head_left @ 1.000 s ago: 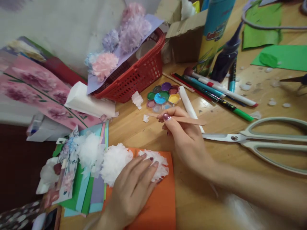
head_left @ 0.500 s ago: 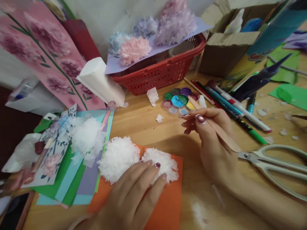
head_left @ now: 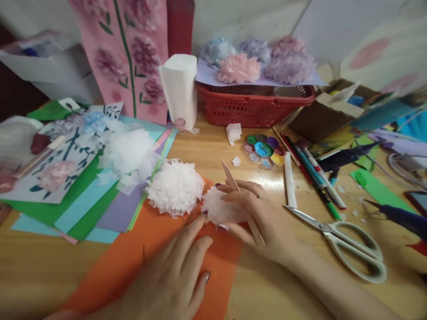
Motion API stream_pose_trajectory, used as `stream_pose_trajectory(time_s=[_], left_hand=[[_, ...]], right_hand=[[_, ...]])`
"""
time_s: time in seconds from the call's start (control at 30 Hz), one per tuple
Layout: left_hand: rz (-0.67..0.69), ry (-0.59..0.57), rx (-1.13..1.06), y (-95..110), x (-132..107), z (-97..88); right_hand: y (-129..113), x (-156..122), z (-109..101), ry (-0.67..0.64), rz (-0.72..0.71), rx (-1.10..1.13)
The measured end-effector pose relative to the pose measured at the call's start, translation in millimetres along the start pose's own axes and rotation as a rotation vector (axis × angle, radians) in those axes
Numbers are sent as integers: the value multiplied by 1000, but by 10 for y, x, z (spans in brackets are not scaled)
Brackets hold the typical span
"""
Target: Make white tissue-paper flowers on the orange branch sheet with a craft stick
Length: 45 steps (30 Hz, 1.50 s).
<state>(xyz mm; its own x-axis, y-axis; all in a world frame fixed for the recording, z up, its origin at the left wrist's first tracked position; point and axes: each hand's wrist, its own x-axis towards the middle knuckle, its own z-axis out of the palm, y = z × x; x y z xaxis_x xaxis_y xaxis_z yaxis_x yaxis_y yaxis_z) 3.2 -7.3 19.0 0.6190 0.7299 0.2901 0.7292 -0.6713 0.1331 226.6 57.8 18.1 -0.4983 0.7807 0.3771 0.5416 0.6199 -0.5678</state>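
My right hand (head_left: 256,218) holds a flat wooden stick (head_left: 231,175) between its fingers, and its fingertips close on a small white tissue pom-pom (head_left: 216,209). That pom-pom sits on the orange paper (head_left: 140,253). A larger white pom-pom (head_left: 175,186) lies just left of it on the same sheet. My left hand (head_left: 170,280) rests flat on the orange paper with fingers stretched out, its fingertips near the small pom-pom.
Stacked coloured papers (head_left: 80,209) with white tissue lie at left. A red basket (head_left: 253,106) with pastel flowers, a paint palette (head_left: 263,150), markers (head_left: 316,178), a white roll (head_left: 289,180), scissors (head_left: 347,244) and a cardboard box (head_left: 316,120) crowd the back and right.
The view swung left. My right hand came down from near the palette onto the small pom-pom, stick still in it. My left hand slid back off the pom-pom onto the orange paper.
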Motion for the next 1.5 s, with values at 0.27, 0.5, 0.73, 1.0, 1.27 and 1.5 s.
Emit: stream_pose_trajectory(time_s=[0.27,0.5,0.73,1.0,1.27,1.5], left_hand=[[100,28,48,-55,-245,18],[162,-69,-44,-263,-24,-45],[250,-37,-98,-443,264,-5],[299,8,101,-503,552,57],[384,46,152,-551,587,87],[382,47,229,-593,584,67]], right_hand=[[-79,98,110,-116,-45,-77],[-1,114,80,-76,135,203],[197,159,59,-9,257,364],[302,223,36,18,202,405],[417,225,68,58,221,554],[497,263,83,72,175,673]])
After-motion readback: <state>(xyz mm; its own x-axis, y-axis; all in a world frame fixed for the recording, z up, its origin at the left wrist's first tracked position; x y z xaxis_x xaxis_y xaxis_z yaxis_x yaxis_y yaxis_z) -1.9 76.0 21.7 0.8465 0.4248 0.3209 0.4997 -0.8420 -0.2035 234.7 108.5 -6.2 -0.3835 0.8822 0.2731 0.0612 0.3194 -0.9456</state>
